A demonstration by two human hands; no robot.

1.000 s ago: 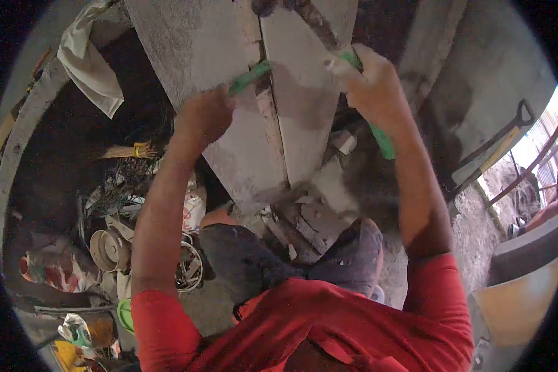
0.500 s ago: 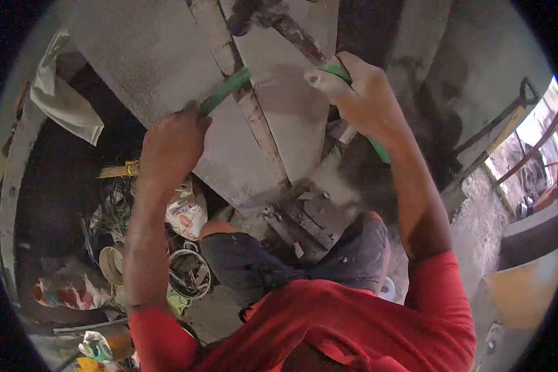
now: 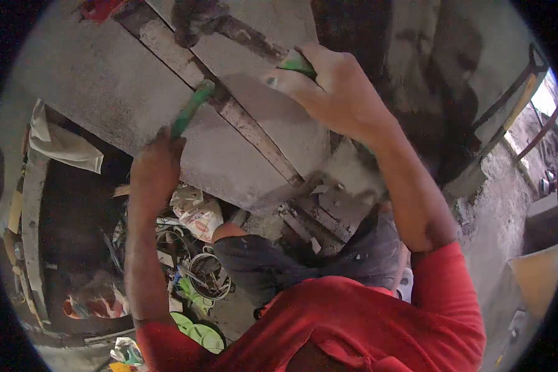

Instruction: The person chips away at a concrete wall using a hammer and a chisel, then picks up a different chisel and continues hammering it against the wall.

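Observation:
My right hand [image 3: 338, 87] is closed round the green handle of a hammer [image 3: 251, 37]. Its dark, blurred head lies over the upper part of the grey board [image 3: 254, 68]. In my left hand [image 3: 155, 167] is a green stick-shaped tool [image 3: 193, 108], gripped near its lower end. The tool's blunt upper end overlaps the narrow pale strip [image 3: 251, 127] that runs along the board. My fingers hide the tool's other end.
Below the board lie rubble pieces [image 3: 304, 226] and a white plastic bag [image 3: 198, 214]. A round container of scraps [image 3: 209, 276] and a green plastic item [image 3: 198, 335] stand lower left. White cloth [image 3: 65, 142] hangs at left; a long-handled tool [image 3: 508, 105] leans at right.
My view has shifted, showing more of the board's far end. Both hands, the hammer and the green tool appear further left. Both grips stay closed.

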